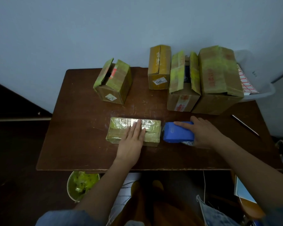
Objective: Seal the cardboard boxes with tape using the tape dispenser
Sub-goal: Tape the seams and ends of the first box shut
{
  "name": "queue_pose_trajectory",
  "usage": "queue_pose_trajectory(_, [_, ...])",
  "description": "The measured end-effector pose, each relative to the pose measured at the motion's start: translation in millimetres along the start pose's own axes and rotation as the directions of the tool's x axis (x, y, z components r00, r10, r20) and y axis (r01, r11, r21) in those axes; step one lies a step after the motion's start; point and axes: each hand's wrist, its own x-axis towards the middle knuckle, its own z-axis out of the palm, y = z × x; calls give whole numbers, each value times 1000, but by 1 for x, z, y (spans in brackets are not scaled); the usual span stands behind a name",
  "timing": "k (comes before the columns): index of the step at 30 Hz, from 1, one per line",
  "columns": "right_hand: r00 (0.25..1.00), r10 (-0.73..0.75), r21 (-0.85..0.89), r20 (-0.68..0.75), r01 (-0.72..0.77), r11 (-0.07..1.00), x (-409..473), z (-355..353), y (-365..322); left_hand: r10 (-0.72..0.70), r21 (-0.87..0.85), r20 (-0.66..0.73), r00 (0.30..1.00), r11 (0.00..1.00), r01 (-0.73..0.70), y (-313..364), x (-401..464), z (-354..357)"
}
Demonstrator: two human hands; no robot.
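Both forearms reach over the brown wooden surface (82,144): the left hand (132,139) lies flat, fingers straight, pinning the low tape-wrapped cardboard box (121,129), seemingly to steady it, while the right hand (203,132) grips the blue plastic tape dispenser (178,132) at the box's right end.

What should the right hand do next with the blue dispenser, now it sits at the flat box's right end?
Probably tilt the blue tape dispenser down past the right edge to cut the strip. The right hand grips it just off the flat box, whose top already shows glossy tape, and the left hand presses flat on the box, steadying it on the table.
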Motion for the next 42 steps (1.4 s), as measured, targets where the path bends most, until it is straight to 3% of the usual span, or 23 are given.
queue_pose_trajectory(4, [1000, 13, 20, 7, -13, 1000, -1, 4, 1, 41, -192, 63, 997, 981, -28, -4, 4, 9])
queue_pose_trajectory(9, [1000, 10, 30, 2, -10, 999, -3, 7, 2, 62, -273, 68, 996, 961, -41, -9, 8, 9])
queue_pose_trajectory(15, [1000, 4, 49, 1, -4, 999, -9, 2, 10, 84, -83, 76, 994, 994, -77, -1, 10, 6])
queue_pose_trajectory(21, [1000, -8, 30, 2, 8, 1000, -9, -2, 10, 58, -73, 61, 996, 996, -53, 12, 9, -5])
queue_pose_trajectory(25, [1000, -11, 22, -13, 11, 1000, -9, 3, 10, 60, -237, 65, 996, 971, -43, 18, 11, -3])
queue_pose_trajectory(29, [1000, -4, 35, -7, 4, 999, -8, 6, 11, 35, -185, 83, 996, 982, -19, 18, 14, -1])
queue_pose_trajectory(35, [1000, -8, 26, 1, 8, 1000, -4, 4, 11, 111, -225, 90, 990, 970, -88, 8, 16, -10])
queue_pose_trajectory(42, [1000, -9, 47, 20, 8, 999, -2, 2, 10, 227, -123, 87, 970, 969, -215, -3, 17, -20])
